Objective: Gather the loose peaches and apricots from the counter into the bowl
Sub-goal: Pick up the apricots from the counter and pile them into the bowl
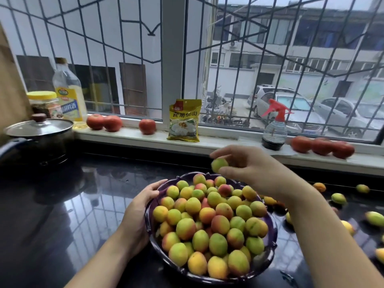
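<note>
The right hand [247, 165] pinches a greenish fruit [219, 164] just above the far rim of the purple bowl [270, 242], which is heaped with fruit. The left hand [143, 199] grips the bowl's left rim. More loose fruit [338, 198], possibly apricots, lies on the black counter [62, 215] to the right.

yellow packet [184, 121] on windowsill reads 食用碱面, bottle label unreadable

Glossy black tabletop [62, 204], purple bowl [272, 235] heaped with fruit at lower centre, loose fruit [338, 198] scattered at right of frame, lidded black pot [39, 132] at upper left
</note>
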A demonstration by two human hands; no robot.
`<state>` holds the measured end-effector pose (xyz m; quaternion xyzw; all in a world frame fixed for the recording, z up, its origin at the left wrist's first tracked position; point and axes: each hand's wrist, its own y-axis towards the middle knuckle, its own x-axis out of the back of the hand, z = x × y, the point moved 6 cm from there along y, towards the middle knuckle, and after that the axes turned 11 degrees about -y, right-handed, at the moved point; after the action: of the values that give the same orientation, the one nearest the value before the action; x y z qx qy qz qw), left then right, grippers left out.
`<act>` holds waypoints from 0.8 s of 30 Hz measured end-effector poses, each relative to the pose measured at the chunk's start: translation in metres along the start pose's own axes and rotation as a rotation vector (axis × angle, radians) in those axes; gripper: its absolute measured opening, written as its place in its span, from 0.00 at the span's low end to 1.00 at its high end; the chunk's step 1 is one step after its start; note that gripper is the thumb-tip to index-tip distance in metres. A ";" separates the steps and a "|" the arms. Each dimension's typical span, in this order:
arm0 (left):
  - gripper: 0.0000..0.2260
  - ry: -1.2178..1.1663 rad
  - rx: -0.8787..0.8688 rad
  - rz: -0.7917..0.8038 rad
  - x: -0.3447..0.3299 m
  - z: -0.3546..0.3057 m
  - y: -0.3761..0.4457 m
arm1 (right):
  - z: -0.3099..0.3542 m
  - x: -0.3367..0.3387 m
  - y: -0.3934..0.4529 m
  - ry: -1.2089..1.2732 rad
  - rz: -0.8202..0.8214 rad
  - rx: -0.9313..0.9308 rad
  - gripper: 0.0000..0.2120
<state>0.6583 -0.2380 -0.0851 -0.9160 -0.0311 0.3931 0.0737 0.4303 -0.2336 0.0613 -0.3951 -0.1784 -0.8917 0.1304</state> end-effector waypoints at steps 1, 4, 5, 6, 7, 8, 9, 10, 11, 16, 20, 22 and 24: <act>0.19 -0.007 -0.003 -0.006 0.000 0.000 0.000 | 0.015 -0.014 -0.003 -0.056 0.082 0.028 0.15; 0.19 -0.030 -0.010 -0.017 0.001 -0.001 0.000 | 0.045 -0.051 -0.009 -0.244 0.238 0.106 0.13; 0.19 -0.036 -0.012 -0.016 0.001 -0.001 0.000 | 0.050 -0.062 -0.010 -0.298 0.273 0.126 0.13; 0.19 -0.030 -0.013 -0.012 0.001 -0.001 -0.001 | 0.053 -0.070 -0.012 -0.339 0.297 0.134 0.14; 0.19 -0.016 -0.015 -0.008 0.001 -0.001 -0.002 | 0.055 -0.077 -0.012 -0.361 0.307 0.136 0.15; 0.18 -0.005 -0.017 -0.005 0.001 -0.002 -0.002 | 0.057 -0.082 -0.013 -0.358 0.306 0.130 0.15; 0.18 0.006 -0.017 -0.001 0.000 -0.002 -0.003 | 0.057 -0.085 -0.014 -0.339 0.301 0.118 0.13; 0.17 0.013 -0.015 -0.001 0.000 -0.002 -0.003 | 0.058 -0.087 -0.015 -0.310 0.301 0.106 0.11; 0.17 0.016 -0.013 -0.004 0.000 -0.002 -0.003 | 0.059 -0.090 -0.015 -0.283 0.309 0.096 0.09; 0.18 0.000 -0.004 -0.038 0.003 -0.002 -0.001 | 0.064 -0.094 -0.016 -0.096 0.331 0.057 0.13; 0.18 0.006 -0.005 -0.043 0.004 -0.001 0.000 | 0.054 -0.093 -0.014 0.101 0.348 -0.045 0.15; 0.18 0.007 -0.009 -0.037 0.005 -0.001 0.001 | 0.047 -0.095 -0.015 0.180 0.390 -0.084 0.15; 0.18 0.014 -0.012 -0.027 0.005 -0.001 0.002 | 0.044 -0.098 -0.015 0.201 0.415 -0.090 0.15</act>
<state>0.6624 -0.2393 -0.0879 -0.9186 -0.0455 0.3855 0.0737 0.5175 -0.1924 0.0118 -0.3377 -0.0397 -0.8877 0.3105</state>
